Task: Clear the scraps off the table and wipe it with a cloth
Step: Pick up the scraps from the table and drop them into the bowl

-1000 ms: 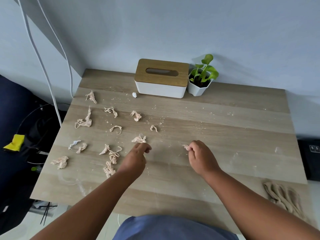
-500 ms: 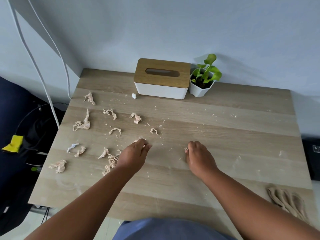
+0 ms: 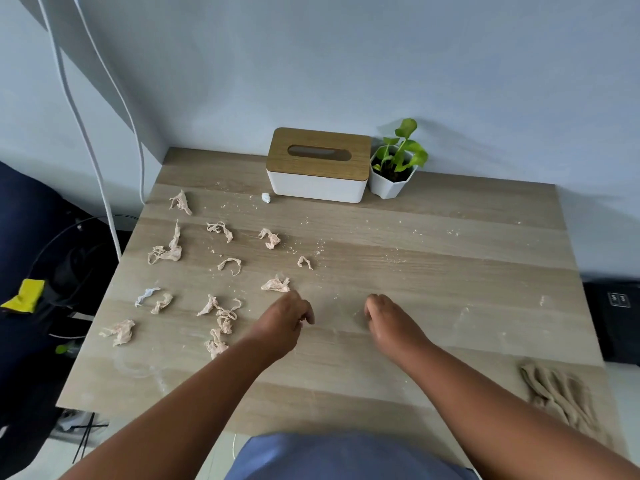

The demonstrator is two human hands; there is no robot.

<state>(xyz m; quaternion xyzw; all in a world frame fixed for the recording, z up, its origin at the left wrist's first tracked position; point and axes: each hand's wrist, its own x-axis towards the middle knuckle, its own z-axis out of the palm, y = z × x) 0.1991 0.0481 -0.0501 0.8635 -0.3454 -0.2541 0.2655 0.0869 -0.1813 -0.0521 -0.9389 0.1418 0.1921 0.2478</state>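
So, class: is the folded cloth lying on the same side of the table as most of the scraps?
No: the cloth lies at the table's near right corner, while most scraps lie on the left half.

Table [image 3: 433,271] of pale matt wood-grain laminate, dusted with crumbs; scraps [image 3: 166,251] at frame left of crumpled thin paper; tissue box [image 3: 317,183] smooth white plastic under wooden lid; cloth [image 3: 561,396] ribbed beige fabric.

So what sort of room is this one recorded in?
Probably a home room or small office corner: a wooden table against a plain wall, with a tissue box, a small potted plant and cables hanging at left.
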